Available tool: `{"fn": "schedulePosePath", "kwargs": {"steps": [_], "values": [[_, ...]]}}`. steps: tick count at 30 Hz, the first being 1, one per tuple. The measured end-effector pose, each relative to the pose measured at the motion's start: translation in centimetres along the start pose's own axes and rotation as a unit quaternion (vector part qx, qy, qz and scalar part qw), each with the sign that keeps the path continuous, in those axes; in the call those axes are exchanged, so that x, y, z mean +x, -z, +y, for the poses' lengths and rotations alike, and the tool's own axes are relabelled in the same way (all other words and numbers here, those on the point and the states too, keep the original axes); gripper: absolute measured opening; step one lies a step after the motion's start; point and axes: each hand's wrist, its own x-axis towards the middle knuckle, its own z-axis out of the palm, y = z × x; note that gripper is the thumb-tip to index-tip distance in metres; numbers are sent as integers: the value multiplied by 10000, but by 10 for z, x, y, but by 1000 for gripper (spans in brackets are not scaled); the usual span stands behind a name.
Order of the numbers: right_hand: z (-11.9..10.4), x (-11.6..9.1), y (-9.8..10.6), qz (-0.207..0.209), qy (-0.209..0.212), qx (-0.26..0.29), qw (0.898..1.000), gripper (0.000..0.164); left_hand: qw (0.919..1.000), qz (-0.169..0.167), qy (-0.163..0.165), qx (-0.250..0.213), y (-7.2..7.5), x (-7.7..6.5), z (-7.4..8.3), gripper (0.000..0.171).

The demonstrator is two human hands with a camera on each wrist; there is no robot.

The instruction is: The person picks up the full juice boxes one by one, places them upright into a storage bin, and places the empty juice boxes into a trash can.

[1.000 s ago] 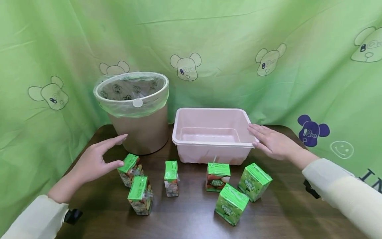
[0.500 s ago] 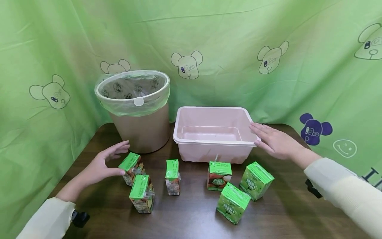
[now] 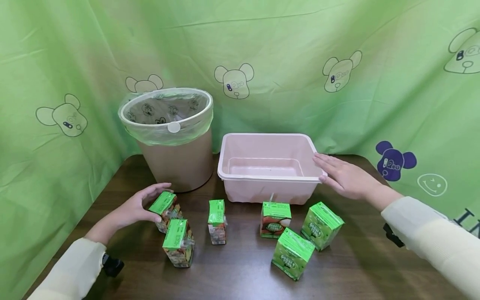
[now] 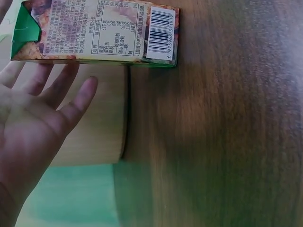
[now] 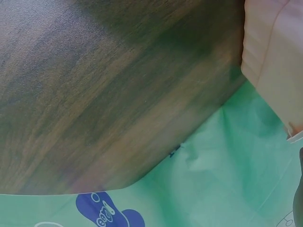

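Note:
In the head view my left hand reaches around the back-left juice box, its thumb at the near side and its fingers beyond. The left wrist view shows the fingers spread behind that juice box; a firm hold is not visible. Just in front stands another juice box with a green top. My right hand rests with straight fingers on the right rim of a pink plastic tub. The right wrist view catches the tub's side, and no fingers are clearly visible there.
Behind the left hand stands a brown trash bin with a clear liner. One slim juice box is mid-table. Before the tub are a red juice box and two green ones, the nearer juice box and the farther juice box.
My left hand has moved right and slightly down, from beside the back-left juice box to around it. The right hand stays at the tub's rim.

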Motion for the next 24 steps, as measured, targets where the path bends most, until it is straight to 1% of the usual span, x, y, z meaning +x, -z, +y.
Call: {"fn": "schedulePosePath", "kwargs": {"steps": [4, 9, 18, 24], "values": [[1, 0, -1, -1, -50, 1, 10000, 55, 9988, -246, 59, -427, 0, 4, -5, 82], [1, 0, -2, 12, -45, -4, 10000, 55, 9945, -527, 252, -875, 0, 6, -9, 81], [2, 0, -2, 37, 25, -18, 10000, 54, 9879, -692, 678, -1207, -2, 9, -12, 83], [1, 0, -3, 34, -66, 50, 10000, 54, 9856, -863, 773, -1235, 0, 13, -12, 79]]}}
